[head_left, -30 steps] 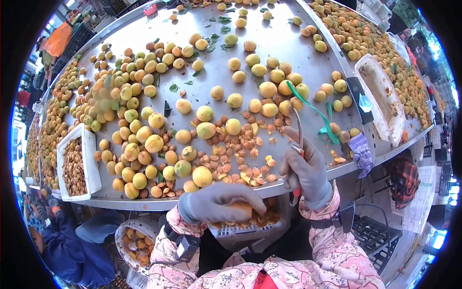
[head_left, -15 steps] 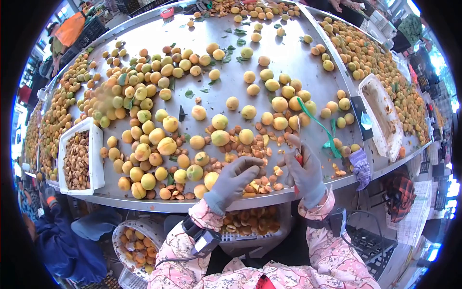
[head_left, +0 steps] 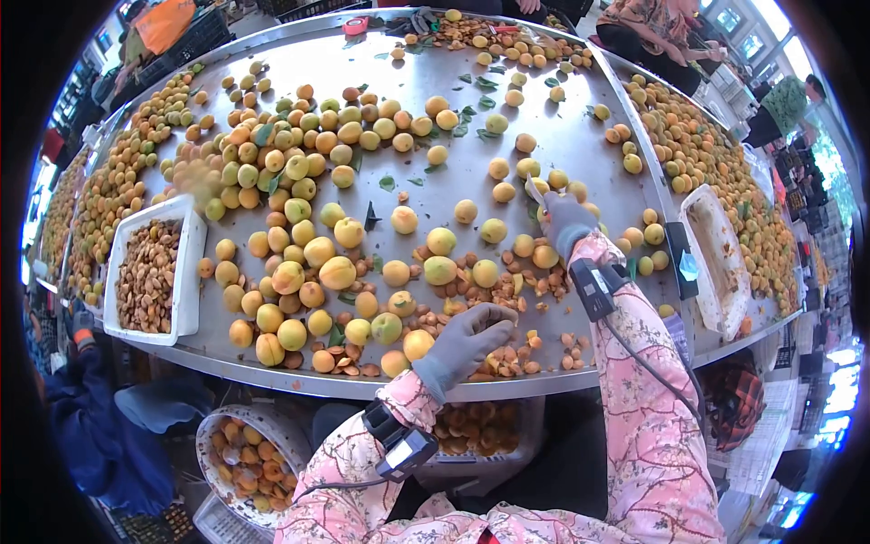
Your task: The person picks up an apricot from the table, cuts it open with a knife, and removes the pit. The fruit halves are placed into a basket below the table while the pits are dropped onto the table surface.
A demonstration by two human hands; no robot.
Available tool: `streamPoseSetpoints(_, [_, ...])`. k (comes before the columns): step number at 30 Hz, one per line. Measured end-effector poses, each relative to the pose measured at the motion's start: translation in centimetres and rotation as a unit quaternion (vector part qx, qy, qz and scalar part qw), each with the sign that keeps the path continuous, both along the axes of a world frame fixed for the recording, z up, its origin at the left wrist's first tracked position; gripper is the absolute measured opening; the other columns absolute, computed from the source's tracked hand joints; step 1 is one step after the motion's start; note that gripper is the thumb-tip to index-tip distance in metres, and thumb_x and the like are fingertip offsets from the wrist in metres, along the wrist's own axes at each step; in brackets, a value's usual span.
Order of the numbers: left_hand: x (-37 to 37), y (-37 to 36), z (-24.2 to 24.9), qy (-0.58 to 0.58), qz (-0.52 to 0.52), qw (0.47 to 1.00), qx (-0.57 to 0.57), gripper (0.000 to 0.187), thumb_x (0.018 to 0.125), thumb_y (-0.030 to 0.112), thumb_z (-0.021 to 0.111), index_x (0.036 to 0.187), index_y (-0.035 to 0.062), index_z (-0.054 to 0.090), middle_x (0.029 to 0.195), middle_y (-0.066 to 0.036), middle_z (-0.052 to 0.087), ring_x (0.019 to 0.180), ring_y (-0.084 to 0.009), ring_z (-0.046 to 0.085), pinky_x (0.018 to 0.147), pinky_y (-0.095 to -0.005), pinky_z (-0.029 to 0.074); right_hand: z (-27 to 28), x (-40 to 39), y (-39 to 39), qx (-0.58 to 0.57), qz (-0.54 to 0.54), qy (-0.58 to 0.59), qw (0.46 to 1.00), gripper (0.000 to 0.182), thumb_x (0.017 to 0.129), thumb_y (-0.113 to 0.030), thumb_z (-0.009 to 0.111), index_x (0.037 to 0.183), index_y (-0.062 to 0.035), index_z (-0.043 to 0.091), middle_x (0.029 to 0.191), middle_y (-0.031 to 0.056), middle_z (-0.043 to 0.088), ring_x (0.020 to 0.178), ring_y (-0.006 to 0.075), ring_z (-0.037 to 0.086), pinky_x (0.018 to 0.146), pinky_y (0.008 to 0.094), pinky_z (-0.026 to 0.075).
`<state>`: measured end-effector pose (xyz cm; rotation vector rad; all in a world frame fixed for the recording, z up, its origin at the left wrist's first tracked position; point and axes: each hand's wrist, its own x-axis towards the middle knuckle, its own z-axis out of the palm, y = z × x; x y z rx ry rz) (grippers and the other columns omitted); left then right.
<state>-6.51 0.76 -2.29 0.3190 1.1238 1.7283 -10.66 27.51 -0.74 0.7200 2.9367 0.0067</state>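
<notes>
My gloved left hand [head_left: 464, 346] hovers over the table's near edge with its fingers curled together; I cannot tell what, if anything, is in them. Beneath and beside it lie apricot pits [head_left: 507, 363] and torn bits of apricot. Reaching farther out, my gloved right hand [head_left: 567, 219] is wrapped round a knife, whose blade [head_left: 535, 192] points up and away. Its fingers are right among several whole apricots [head_left: 545, 256]. More yellow-orange apricots [head_left: 337, 272] spread to the left of my left hand.
A white bin of pits [head_left: 149, 276] stands at left; a stained white trough [head_left: 716, 263] sits at right. Below the table edge are a bucket of apricots [head_left: 249, 462] and a crate of apricot halves [head_left: 478, 428]. Other people [head_left: 109, 426] are around the table.
My right hand has moved forward from beside my left hand to the apricots, carrying the knife. My left hand has shifted slightly right and down. The view has shifted a little.
</notes>
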Motion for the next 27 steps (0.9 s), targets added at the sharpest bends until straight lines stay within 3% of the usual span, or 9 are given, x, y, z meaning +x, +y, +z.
streamPoseSetpoints(3, [-1.0, 0.2, 0.8, 0.014, 0.007, 1.0, -0.012, 0.027, 0.091, 0.013, 0.056, 0.114, -0.0013, 0.053, 0.106, -0.006, 0.059, 0.096, -0.0127, 0.058, 0.086, -0.026, 0.048, 2.3, 2.2, -1.5, -0.143, -0.019, 0.053, 0.988, 0.039, 0.078, -0.022, 0.066, 0.111, -0.0066, 0.053, 0.101, 0.0166, 0.062, 0.098, 0.0312, 0.06, 0.077, 0.0421, 0.049])
streamPoseSetpoints(4, [-1.0, 0.1, 1.0, 0.021, 0.019, 0.999, -0.02, 0.03, 0.09, 0.014, 0.058, 0.115, -0.0016, 0.052, 0.106, -0.007, 0.059, 0.094, -0.0122, 0.058, 0.083, -0.0251, 0.047, 2.4, 3.5, -2.4, -0.243, 0.017, 0.149, 0.958, 0.04, 0.081, -0.019, 0.065, 0.116, -0.0058, 0.051, 0.095, 0.0133, 0.061, 0.082, 0.0243, 0.061, 0.067, 0.0375, 0.05])
streamPoseSetpoints(7, [-1.1, 0.3, 1.7, -0.031, 0.091, 0.995, 0.005, 0.042, 0.09, 0.015, 0.059, 0.127, 0.0013, 0.045, 0.107, -0.007, 0.058, 0.093, -0.0122, 0.058, 0.08, -0.0254, 0.048, 6.3, 7.7, -7.4, -0.614, -0.069, 0.216, 0.756, 0.042, 0.088, -0.015, 0.06, 0.126, -0.0042, 0.044, 0.088, 0.0064, 0.058, 0.057, 0.0129, 0.056, 0.052, 0.0284, 0.049])
streamPoseSetpoints(11, [-1.8, -0.1, 2.8, -0.081, 0.063, 0.994, 0.039, 0.051, 0.089, 0.014, 0.061, 0.134, 0.0035, 0.04, 0.111, -0.007, 0.057, 0.096, -0.0119, 0.058, 0.083, -0.0261, 0.048, 5.1, 11.3, -10.7, -0.67, -0.056, 0.133, 0.728, 0.048, 0.09, -0.013, 0.057, 0.134, -0.004, 0.038, 0.1, 0.0088, 0.058, 0.064, 0.0118, 0.057, 0.058, 0.0259, 0.05])
streamPoseSetpoints(13, [-1.7, -0.1, 2.7, -0.066, 0.038, 0.996, 0.042, 0.052, 0.087, 0.007, 0.06, 0.134, 0.0033, 0.04, 0.118, -0.008, 0.055, 0.102, -0.014, 0.057, 0.088, -0.028, 0.048, 2.5, 11.5, -11.3, -0.563, 0.106, 0.326, 0.752, 0.054, 0.091, -0.013, 0.055, 0.139, -0.0029, 0.032, 0.103, 0.0097, 0.059, 0.072, 0.0087, 0.057, 0.063, 0.0237, 0.049])
streamPoseSetpoints(17, [-1.7, -0.5, 2.5, -0.033, 0.027, 0.994, 0.097, 0.061, 0.081, 0.001, 0.062, 0.136, 0.006, 0.037, 0.124, -0.01, 0.051, 0.109, -0.0208, 0.056, 0.091, -0.0336, 0.048, 3.3, 13.3, -9.8, -0.418, 0.151, 0.326, 0.835, 0.058, 0.093, -0.014, 0.053, 0.143, -0.0035, 0.026, 0.103, 0.0079, 0.06, 0.078, 0.0077, 0.057, 0.066, 0.023, 0.049])
streamPoseSetpoints(19, [-2.0, -0.7, 2.8, -0.027, 0.03, 0.994, 0.098, 0.06, 0.081, 0.0, 0.061, 0.136, 0.006, 0.037, 0.124, -0.01, 0.051, 0.108, -0.0212, 0.056, 0.091, -0.0338, 0.048, 5.2, 14.3, -9.7, -0.568, -0.01, 0.208, 0.796, 0.056, 0.095, -0.017, 0.051, 0.143, -0.0026, 0.027, 0.102, 0.0061, 0.06, 0.078, 0.0084, 0.057, 0.067, 0.0231, 0.049])
streamPoseSetpoints(25, [-1.8, -0.6, 3.3, -0.067, 0.041, 0.992, 0.1, 0.058, 0.085, 0.009, 0.063, 0.136, 0.0027, 0.036, 0.122, -0.008, 0.052, 0.109, -0.017, 0.054, 0.09, -0.0317, 0.047, 8.6, 15.8, -9.7, -0.697, 0.022, 0.134, 0.704, 0.052, 0.096, -0.017, 0.047, 0.143, -0.0055, 0.028, 0.107, 0.0085, 0.059, 0.076, 0.0102, 0.06, 0.068, 0.0247, 0.05])
streamPoseSetpoints(27, [-2.0, -0.8, 3.4, -0.064, 0.027, 0.992, 0.11, 0.059, 0.085, 0.013, 0.064, 0.136, 0.0026, 0.036, 0.122, -0.008, 0.052, 0.11, -0.0169, 0.054, 0.091, -0.0318, 0.047, 6.7, 15.8, -10.1, -0.624, 0.113, 0.213, 0.744, 0.051, 0.097, -0.015, 0.046, 0.144, -0.0071, 0.028, 0.11, 0.0093, 0.059, 0.075, 0.0112, 0.061, 0.069, 0.0256, 0.05])
